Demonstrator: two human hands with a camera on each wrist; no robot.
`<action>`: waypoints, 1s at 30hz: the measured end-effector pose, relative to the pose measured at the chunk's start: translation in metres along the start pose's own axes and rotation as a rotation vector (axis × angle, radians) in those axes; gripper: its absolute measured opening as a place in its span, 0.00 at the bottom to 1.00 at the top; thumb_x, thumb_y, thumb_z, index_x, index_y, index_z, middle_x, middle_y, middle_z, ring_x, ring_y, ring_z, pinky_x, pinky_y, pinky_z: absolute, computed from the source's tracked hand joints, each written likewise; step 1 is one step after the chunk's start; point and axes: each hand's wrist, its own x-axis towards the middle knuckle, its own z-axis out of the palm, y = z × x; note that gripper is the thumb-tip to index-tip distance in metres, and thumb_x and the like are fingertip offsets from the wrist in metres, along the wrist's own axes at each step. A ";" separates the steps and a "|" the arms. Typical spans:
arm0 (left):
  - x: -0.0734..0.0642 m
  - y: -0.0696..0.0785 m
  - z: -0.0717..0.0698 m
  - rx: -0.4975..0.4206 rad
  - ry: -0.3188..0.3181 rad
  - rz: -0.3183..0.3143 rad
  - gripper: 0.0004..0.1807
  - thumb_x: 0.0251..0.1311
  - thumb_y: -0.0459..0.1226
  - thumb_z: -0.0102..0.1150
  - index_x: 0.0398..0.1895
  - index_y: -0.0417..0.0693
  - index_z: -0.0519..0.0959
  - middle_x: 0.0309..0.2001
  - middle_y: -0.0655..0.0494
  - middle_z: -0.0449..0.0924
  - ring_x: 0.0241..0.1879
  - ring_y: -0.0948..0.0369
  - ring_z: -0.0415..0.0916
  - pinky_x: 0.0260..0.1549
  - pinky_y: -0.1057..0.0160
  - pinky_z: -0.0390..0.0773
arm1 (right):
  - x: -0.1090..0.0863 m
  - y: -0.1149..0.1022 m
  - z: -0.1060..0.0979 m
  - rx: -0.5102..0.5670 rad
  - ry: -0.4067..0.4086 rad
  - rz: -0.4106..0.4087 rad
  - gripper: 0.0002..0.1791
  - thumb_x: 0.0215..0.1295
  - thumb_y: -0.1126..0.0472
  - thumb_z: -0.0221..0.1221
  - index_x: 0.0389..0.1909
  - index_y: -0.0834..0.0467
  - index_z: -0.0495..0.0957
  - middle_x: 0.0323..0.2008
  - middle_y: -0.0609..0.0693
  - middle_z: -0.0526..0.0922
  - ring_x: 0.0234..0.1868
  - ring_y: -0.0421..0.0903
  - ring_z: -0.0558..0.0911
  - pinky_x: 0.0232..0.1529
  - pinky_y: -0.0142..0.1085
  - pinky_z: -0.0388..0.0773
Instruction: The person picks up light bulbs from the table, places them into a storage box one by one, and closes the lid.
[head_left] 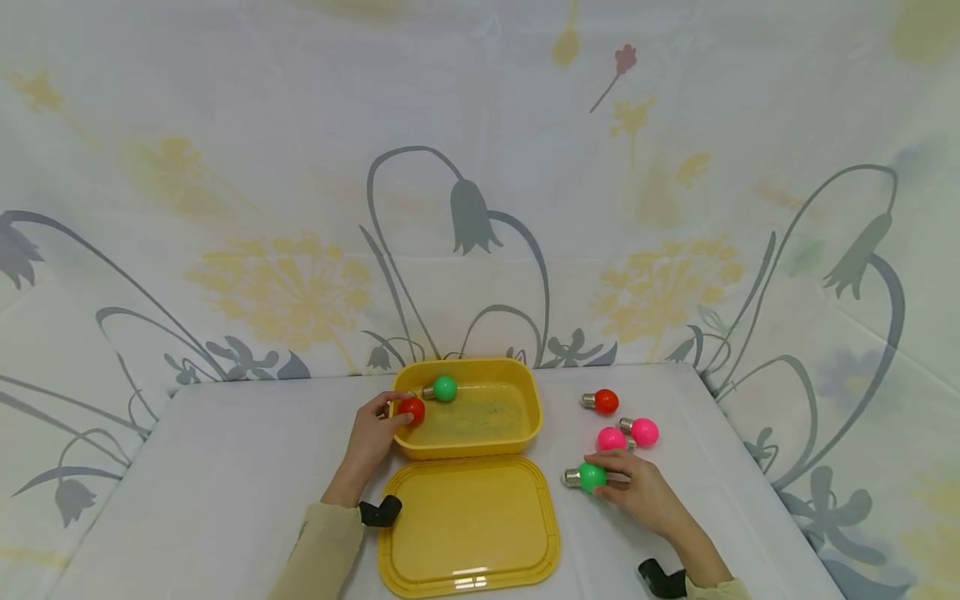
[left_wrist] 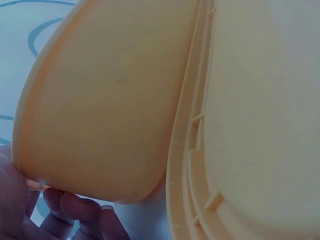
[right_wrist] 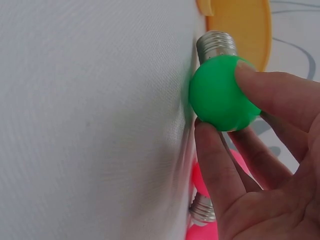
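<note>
A yellow plastic box (head_left: pixel 491 450) stands in the middle of the head view. At its left end my left hand (head_left: pixel 375 429) pinches a red light bulb (head_left: pixel 412 408) between thumb and forefinger, inside the rim. Its other fingers (left_wrist: pixel 80 207) curl outside the end wall in the left wrist view, where the bulb is hidden. A green light bulb (head_left: pixel 445 388) lies in the box beside the red one. On the right, my right hand (head_left: pixel 637 492) holds another green light bulb (right_wrist: pixel 220 95) by its globe with the fingertips, metal base pointing left, close over the white cloth.
The yellow lid (head_left: pixel 468 525) lies flat in front of the box. Right of the box rest a red bulb (head_left: pixel 606 402) and two pink bulbs, one nearer (head_left: pixel 611 439) and one farther right (head_left: pixel 645 432). A patterned cloth wall (head_left: pixel 480 275) rises behind the table.
</note>
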 end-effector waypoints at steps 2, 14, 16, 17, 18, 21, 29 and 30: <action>0.000 0.000 0.000 0.000 0.002 0.010 0.14 0.60 0.32 0.64 0.50 0.44 0.82 0.40 0.47 0.69 0.45 0.52 0.63 0.36 0.65 0.67 | -0.001 -0.001 0.000 0.003 0.008 0.008 0.21 0.58 0.71 0.68 0.53 0.65 0.81 0.55 0.63 0.77 0.49 0.56 0.82 0.47 0.40 0.81; 0.002 0.001 0.004 0.009 -0.012 -0.001 0.15 0.62 0.31 0.63 0.52 0.44 0.82 0.44 0.46 0.69 0.47 0.53 0.62 0.40 0.63 0.66 | -0.003 0.001 0.000 0.012 0.040 0.050 0.20 0.58 0.71 0.68 0.53 0.64 0.81 0.54 0.61 0.79 0.49 0.56 0.82 0.47 0.40 0.81; 0.003 0.000 0.005 0.013 -0.009 -0.001 0.15 0.62 0.31 0.63 0.53 0.44 0.82 0.44 0.46 0.70 0.47 0.52 0.63 0.41 0.62 0.66 | -0.003 0.001 0.001 0.010 0.042 0.051 0.20 0.58 0.71 0.68 0.54 0.65 0.81 0.54 0.61 0.78 0.49 0.56 0.82 0.47 0.40 0.81; 0.003 0.000 0.004 0.015 -0.008 -0.002 0.15 0.62 0.31 0.63 0.53 0.44 0.82 0.44 0.46 0.69 0.47 0.52 0.63 0.41 0.62 0.66 | -0.004 0.001 0.001 0.011 0.042 0.053 0.21 0.58 0.71 0.68 0.54 0.65 0.81 0.54 0.61 0.78 0.50 0.56 0.82 0.47 0.40 0.81; 0.003 0.000 0.004 0.017 -0.007 -0.002 0.15 0.62 0.31 0.63 0.53 0.44 0.82 0.44 0.46 0.69 0.47 0.52 0.63 0.41 0.62 0.66 | -0.004 0.001 0.001 0.013 0.045 0.055 0.21 0.58 0.71 0.68 0.54 0.65 0.81 0.54 0.61 0.78 0.50 0.56 0.82 0.47 0.40 0.81; 0.003 -0.001 0.004 0.021 -0.012 0.007 0.15 0.62 0.31 0.63 0.53 0.44 0.82 0.43 0.47 0.69 0.47 0.53 0.63 0.41 0.61 0.66 | -0.004 0.001 0.002 0.016 0.049 0.058 0.21 0.58 0.71 0.68 0.54 0.65 0.81 0.54 0.61 0.78 0.50 0.56 0.82 0.47 0.39 0.81; 0.002 -0.002 -0.002 0.035 -0.029 -0.001 0.16 0.62 0.34 0.64 0.54 0.46 0.82 0.38 0.50 0.66 0.44 0.54 0.62 0.38 0.60 0.63 | -0.004 0.001 0.003 0.025 0.044 0.065 0.20 0.59 0.70 0.67 0.54 0.65 0.81 0.53 0.60 0.79 0.50 0.56 0.82 0.47 0.38 0.81; 0.002 -0.002 -0.002 0.036 -0.033 -0.001 0.17 0.62 0.34 0.64 0.54 0.46 0.82 0.38 0.50 0.66 0.44 0.54 0.62 0.38 0.60 0.63 | -0.004 0.000 0.003 0.029 0.047 0.068 0.21 0.59 0.70 0.67 0.54 0.65 0.81 0.53 0.60 0.79 0.50 0.56 0.82 0.47 0.38 0.81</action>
